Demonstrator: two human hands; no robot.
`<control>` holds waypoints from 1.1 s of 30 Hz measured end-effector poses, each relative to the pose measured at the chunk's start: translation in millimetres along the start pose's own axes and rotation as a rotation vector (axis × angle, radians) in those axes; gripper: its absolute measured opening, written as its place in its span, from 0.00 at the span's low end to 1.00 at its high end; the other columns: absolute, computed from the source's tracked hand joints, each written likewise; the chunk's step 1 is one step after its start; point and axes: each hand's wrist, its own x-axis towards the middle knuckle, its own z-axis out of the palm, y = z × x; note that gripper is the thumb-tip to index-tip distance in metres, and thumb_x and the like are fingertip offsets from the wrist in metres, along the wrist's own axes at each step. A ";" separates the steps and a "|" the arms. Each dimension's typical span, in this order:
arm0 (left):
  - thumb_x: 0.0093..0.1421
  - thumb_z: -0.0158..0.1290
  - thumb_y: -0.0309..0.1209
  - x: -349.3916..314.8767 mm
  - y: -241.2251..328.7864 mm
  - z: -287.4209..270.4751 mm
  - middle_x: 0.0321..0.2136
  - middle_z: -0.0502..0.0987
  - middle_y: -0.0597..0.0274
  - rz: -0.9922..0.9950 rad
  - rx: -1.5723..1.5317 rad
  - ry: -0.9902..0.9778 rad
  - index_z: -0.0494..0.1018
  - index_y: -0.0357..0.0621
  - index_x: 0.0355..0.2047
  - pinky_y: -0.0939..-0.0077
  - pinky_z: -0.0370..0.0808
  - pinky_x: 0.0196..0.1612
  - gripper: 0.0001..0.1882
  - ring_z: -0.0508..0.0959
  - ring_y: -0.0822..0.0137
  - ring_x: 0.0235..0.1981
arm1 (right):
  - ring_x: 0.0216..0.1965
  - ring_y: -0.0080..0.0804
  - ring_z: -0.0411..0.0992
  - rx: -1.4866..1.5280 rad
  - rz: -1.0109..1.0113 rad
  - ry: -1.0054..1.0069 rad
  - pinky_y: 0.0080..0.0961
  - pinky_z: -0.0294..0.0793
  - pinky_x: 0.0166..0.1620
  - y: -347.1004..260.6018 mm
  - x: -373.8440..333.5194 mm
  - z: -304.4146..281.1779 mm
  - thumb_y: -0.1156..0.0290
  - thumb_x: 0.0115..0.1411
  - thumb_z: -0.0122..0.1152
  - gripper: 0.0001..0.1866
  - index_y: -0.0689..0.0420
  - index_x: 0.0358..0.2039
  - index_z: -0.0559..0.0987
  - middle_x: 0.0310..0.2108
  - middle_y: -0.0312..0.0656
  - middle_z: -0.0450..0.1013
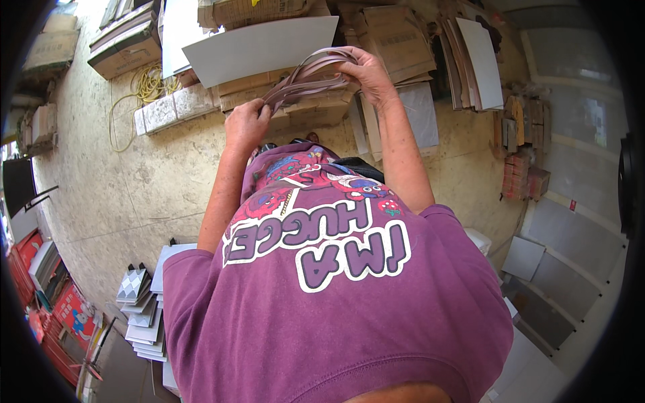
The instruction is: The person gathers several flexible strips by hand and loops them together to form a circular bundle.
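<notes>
A looped bundle of pinkish-brown strips [308, 86] hangs in the air between the two hands, above the cartons [322, 113] and in front of a white panel [262, 50]. No writing can be made out on the strips. Their long axis slants from lower left up to the right, the upper strands arching away from the body. The left hand [247, 125] has its fingers closed on the lower-left end; the right hand [369, 75] has thumb and fingers clamped on the upper-right end. Below, the purple shirt [376, 319] carries big, dark, white-edged lettering, upside down here, with cartoon figures. Farther left, a yellow cord [146, 84] lies coiled on the floor [171, 164] near a brown box [127, 50] bearing small, faint print. Red sheets [75, 312] with white characters stand at lower left; pale boards [478, 64] lean at upper right.
</notes>
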 end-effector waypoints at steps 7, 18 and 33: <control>0.53 0.46 0.40 -0.3 -8.8 4.3 0.26 0.76 0.49 -0.048 -0.008 0.009 0.77 0.45 0.28 0.58 0.71 0.37 0.15 0.76 0.48 0.31 | 0.35 0.18 0.69 -0.040 -0.066 -0.068 0.15 0.68 0.42 -1.8 -1.9 7.2 0.72 0.51 0.65 0.19 0.60 0.44 0.73 0.35 0.32 0.73; 0.58 0.48 0.39 4.4 0.4 18.7 0.14 0.68 0.64 -0.058 -0.623 -0.327 0.73 0.39 0.26 0.75 0.64 0.21 0.15 0.67 0.72 0.16 | 0.35 0.35 0.73 -0.626 -0.579 0.392 0.24 0.72 0.41 6.4 2.3 34.1 0.77 0.49 0.60 0.13 0.56 0.38 0.75 0.36 0.44 0.73; 0.61 0.50 0.35 19.9 17.5 13.2 0.20 0.69 0.72 0.083 -1.135 -0.252 0.69 0.40 0.38 0.87 0.63 0.24 0.11 0.66 0.82 0.20 | 0.29 0.28 0.73 -0.435 -0.514 0.344 0.23 0.72 0.33 5.9 4.0 54.1 0.74 0.55 0.56 0.11 0.61 0.39 0.70 0.28 0.43 0.74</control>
